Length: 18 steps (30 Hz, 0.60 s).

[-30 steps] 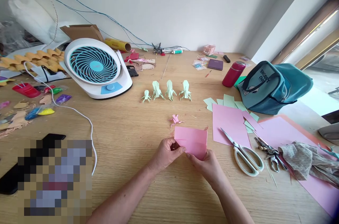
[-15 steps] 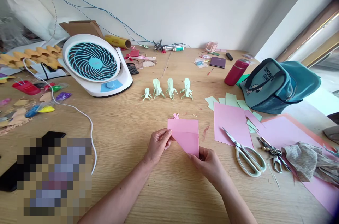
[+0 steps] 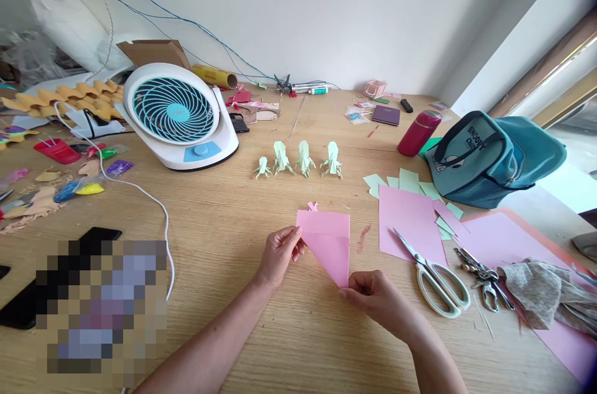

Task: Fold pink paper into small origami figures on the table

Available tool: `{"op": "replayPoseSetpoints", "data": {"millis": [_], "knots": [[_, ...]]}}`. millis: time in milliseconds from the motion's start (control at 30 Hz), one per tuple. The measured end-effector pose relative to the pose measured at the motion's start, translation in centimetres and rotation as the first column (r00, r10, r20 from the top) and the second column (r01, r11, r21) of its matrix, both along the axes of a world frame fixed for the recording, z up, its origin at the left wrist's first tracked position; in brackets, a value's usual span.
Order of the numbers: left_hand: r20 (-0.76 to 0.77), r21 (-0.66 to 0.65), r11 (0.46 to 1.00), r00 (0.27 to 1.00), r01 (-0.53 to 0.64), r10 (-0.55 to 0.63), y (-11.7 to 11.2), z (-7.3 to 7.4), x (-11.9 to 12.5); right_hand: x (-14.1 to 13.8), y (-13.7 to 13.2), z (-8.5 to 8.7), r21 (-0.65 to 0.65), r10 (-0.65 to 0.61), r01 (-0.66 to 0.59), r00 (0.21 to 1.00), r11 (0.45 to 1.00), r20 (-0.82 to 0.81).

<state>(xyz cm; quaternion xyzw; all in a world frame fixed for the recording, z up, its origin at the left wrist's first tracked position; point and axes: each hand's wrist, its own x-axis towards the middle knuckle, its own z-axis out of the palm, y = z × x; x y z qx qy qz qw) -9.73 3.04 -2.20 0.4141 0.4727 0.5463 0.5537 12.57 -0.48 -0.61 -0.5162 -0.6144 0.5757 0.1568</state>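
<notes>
Both hands pinch a smooth pink paper sheet (image 3: 326,242), folded to a point: left hand (image 3: 278,255) grips its side corner, right hand (image 3: 373,296) its tip, just left of white-handled scissors (image 3: 433,274).

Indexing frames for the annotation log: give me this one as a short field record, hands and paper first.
left hand: pinches the left edge of the pink paper
right hand: pinches the paper's lower tip
paper state: partly folded, with a diagonal flap across it
behind paper: small pink figure, then a row of four green folded figures
right of paper: pink sheet, scissors with blades on it
back left: fan
back right: red bottle, teal bag
surface: wooden table
</notes>
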Motion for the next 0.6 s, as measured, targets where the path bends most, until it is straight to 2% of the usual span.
{"op": "replayPoseSetpoints", "data": {"millis": [200, 467, 600], "knots": [[0.052, -0.004, 1.0, 0.998, -0.026, 0.026, 0.0, 0.3, 0.0, 0.9, 0.3, 0.3, 0.016, 0.023, -0.023, 0.999, 1.0, 0.023], [0.036, 0.002, 1.0, 0.999, 0.006, -0.007, -0.2, 0.3, 0.2, 0.0, 0.6, 1.2, 0.18, -0.066, 0.084, 0.992, 0.98, -0.108], [-0.006, 0.01, 0.998, 0.998, 0.065, -0.065, -0.7, 0.5, 0.6, -0.8, 0.5, 1.1, 0.158, -0.084, 0.123, 0.969, 0.98, -0.234]]}}
